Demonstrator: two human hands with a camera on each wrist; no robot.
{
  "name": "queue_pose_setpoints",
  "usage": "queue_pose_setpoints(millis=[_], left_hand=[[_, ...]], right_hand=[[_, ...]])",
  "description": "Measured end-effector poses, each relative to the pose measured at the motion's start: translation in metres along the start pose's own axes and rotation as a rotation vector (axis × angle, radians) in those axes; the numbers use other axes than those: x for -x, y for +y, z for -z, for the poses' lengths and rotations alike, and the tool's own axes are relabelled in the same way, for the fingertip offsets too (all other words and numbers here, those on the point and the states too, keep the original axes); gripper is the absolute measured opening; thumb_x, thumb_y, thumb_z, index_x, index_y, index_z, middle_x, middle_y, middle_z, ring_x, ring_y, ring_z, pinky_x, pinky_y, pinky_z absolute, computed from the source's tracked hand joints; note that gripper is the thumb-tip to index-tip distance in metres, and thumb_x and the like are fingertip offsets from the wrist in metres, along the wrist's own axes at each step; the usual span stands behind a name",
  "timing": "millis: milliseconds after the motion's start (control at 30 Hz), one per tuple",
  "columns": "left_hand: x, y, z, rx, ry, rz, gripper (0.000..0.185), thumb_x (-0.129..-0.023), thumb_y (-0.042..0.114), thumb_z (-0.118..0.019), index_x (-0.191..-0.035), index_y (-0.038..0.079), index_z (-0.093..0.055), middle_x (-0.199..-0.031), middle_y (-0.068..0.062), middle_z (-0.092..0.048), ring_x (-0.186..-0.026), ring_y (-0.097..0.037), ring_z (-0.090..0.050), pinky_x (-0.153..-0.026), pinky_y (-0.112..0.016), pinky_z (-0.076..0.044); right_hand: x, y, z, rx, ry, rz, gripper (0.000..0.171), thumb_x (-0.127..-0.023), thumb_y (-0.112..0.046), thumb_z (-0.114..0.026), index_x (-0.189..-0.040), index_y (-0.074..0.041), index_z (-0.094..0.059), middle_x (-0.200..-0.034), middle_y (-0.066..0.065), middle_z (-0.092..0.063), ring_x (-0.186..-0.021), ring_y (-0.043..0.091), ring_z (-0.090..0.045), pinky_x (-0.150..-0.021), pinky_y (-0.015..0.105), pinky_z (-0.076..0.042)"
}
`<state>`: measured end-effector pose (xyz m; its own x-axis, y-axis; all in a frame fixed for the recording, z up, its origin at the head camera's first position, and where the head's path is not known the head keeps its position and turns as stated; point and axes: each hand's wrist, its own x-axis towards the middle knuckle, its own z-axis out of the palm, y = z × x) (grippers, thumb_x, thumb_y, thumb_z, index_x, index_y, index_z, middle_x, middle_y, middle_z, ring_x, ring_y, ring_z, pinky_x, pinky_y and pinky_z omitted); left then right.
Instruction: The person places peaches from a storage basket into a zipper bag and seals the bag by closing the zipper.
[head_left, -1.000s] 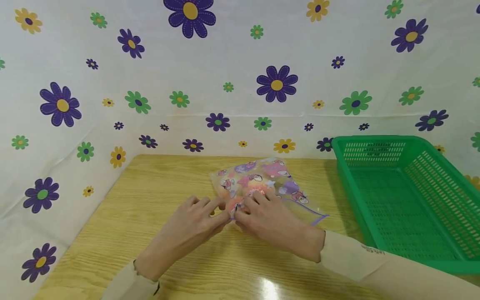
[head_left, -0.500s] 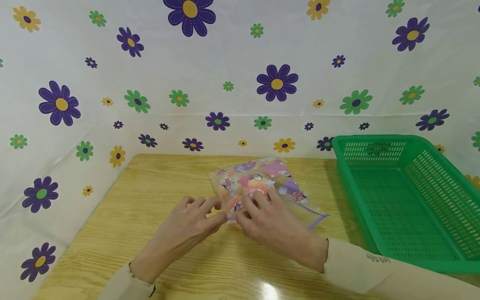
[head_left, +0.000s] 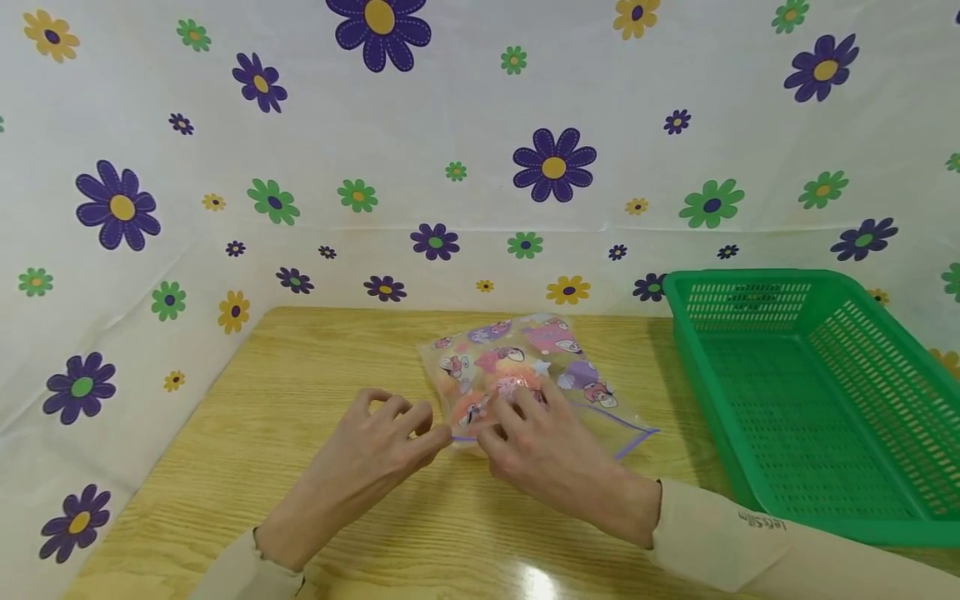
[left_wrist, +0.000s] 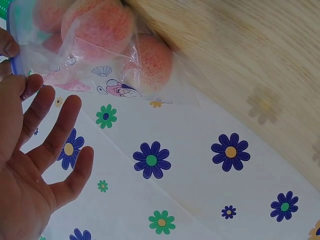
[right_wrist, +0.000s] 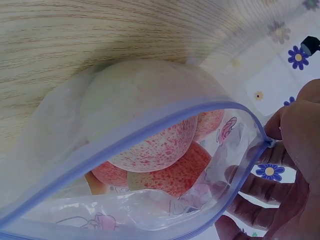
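Note:
A clear zip-lock bag [head_left: 558,342] with purple and pink cartoon prints lies tilted on the wooden table. Several peaches [left_wrist: 97,27] are inside it. At the bag's left corner my left hand [head_left: 375,454] pinches the blue zip edge [left_wrist: 19,60] between thumb and index finger; its other fingers are spread. My right hand [head_left: 558,454] pinches the zip [right_wrist: 150,125] a short way to the right, its other fingers lying against the bag. To the right of that pinch the mouth gapes, and peaches [right_wrist: 165,150] show through it in the right wrist view.
A green plastic basket [head_left: 708,417] with slotted walls stands on the right of the wooden table [head_left: 322,358]. A white cloth [head_left: 465,108] printed with flowers hangs behind and along the left side.
My hands have drawn slightly apart. The left has shifted a little to the left with the bag's corner, the right a little to the right along the zip.

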<state>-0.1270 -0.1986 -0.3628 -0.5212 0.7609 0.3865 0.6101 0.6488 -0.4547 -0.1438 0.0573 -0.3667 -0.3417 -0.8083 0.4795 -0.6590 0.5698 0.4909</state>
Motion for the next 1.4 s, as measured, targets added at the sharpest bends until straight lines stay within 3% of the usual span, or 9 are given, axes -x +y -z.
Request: queue_pose_setpoints(millis=[133, 233, 333, 400, 567, 667, 767, 933, 1400], left_hand=[[0.001, 0.0, 0.0, 0.001, 0.008, 0.0, 0.034, -0.114, 0.029, -0.026, -0.1, 0.022, -0.056, -0.086, 0.003, -0.055, -0.079, -0.019, -0.065, -0.081, -0.042, -0.058], [0.003, 0.0, 0.001, 0.003, -0.014, 0.006, 0.007, -0.103, 0.028, -0.061, -0.101, 0.023, -0.057, -0.087, 0.004, -0.056, -0.081, -0.019, -0.066, -0.083, -0.043, -0.058], [0.004, 0.0, 0.002, 0.011, -0.03, 0.013, 0.026, -0.09, 0.031, -0.079, -0.103, 0.024, -0.057, -0.088, 0.004, -0.057, -0.083, -0.019, -0.067, -0.085, -0.044, -0.059], [0.005, -0.001, 0.002, 0.025, -0.02, 0.016, 0.009, -0.102, 0.03, -0.063, -0.103, 0.023, -0.058, -0.089, 0.004, -0.058, -0.083, -0.018, -0.067, -0.084, -0.044, -0.059], [-0.002, 0.0, 0.005, 0.078, 0.081, 0.024, 0.034, -0.111, 0.029, -0.033, -0.107, 0.019, -0.065, -0.096, 0.003, -0.065, -0.081, -0.019, -0.067, -0.079, -0.043, -0.059], [-0.01, 0.003, 0.009, 0.088, 0.129, 0.008, 0.018, -0.098, 0.024, -0.061, -0.114, 0.018, -0.068, -0.099, 0.002, -0.068, -0.081, -0.019, -0.066, -0.079, -0.043, -0.059], [-0.017, 0.008, 0.011, 0.081, 0.106, -0.017, 0.049, -0.085, 0.025, -0.081, -0.13, 0.018, -0.065, -0.109, 0.002, -0.07, -0.081, -0.018, -0.066, -0.081, -0.041, -0.058], [-0.019, 0.014, 0.007, 0.085, 0.06, -0.015, 0.067, -0.081, 0.026, -0.086, -0.142, 0.021, -0.059, -0.118, 0.0, -0.069, -0.078, -0.015, -0.064, -0.082, -0.04, -0.057], [-0.014, 0.016, 0.003, 0.088, 0.108, 0.045, 0.046, -0.08, 0.021, -0.084, -0.122, 0.027, -0.067, -0.083, 0.005, -0.06, -0.07, -0.013, -0.058, -0.085, -0.046, -0.059]], right_hand=[[0.001, -0.001, 0.0, -0.01, 0.006, -0.005, 0.018, -0.093, -0.033, -0.067, -0.083, -0.02, -0.059, -0.086, -0.001, -0.058, -0.076, 0.019, -0.056, -0.082, 0.037, -0.049], [0.002, 0.0, 0.001, -0.024, -0.003, -0.011, 0.017, -0.092, -0.033, -0.068, -0.084, -0.02, -0.06, -0.085, -0.001, -0.058, -0.077, 0.019, -0.057, -0.083, 0.038, -0.05], [0.004, 0.0, 0.002, -0.042, -0.014, -0.016, 0.019, -0.09, -0.035, -0.069, -0.083, -0.02, -0.059, -0.085, -0.001, -0.058, -0.078, 0.02, -0.058, -0.085, 0.04, -0.052], [0.005, 0.001, 0.002, -0.047, -0.018, -0.014, 0.019, -0.09, -0.035, -0.069, -0.084, -0.02, -0.058, -0.084, -0.001, -0.057, -0.079, 0.02, -0.058, -0.086, 0.04, -0.052], [0.005, 0.001, 0.001, -0.029, -0.023, -0.002, 0.021, -0.091, -0.038, -0.067, -0.085, -0.021, -0.057, -0.084, -0.002, -0.056, -0.078, 0.018, -0.056, -0.087, 0.039, -0.051], [0.004, 0.002, 0.001, -0.015, -0.037, 0.001, 0.023, -0.092, -0.041, -0.067, -0.087, -0.021, -0.057, -0.087, -0.003, -0.058, -0.08, 0.018, -0.057, -0.088, 0.039, -0.05], [0.005, 0.003, 0.001, -0.016, -0.048, -0.002, 0.023, -0.093, -0.042, -0.067, -0.088, -0.021, -0.058, -0.09, -0.002, -0.059, -0.082, 0.018, -0.058, -0.089, 0.04, -0.051], [0.006, 0.002, -0.001, -0.035, -0.023, 0.0, 0.022, -0.091, -0.04, -0.068, -0.086, -0.021, -0.059, -0.086, -0.002, -0.058, -0.08, 0.018, -0.058, -0.089, 0.04, -0.052], [0.008, 0.0, -0.003, -0.028, 0.017, -0.011, 0.022, -0.09, -0.037, -0.067, -0.082, -0.02, -0.056, -0.082, -0.002, -0.054, -0.076, 0.019, -0.055, -0.086, 0.04, -0.051]])
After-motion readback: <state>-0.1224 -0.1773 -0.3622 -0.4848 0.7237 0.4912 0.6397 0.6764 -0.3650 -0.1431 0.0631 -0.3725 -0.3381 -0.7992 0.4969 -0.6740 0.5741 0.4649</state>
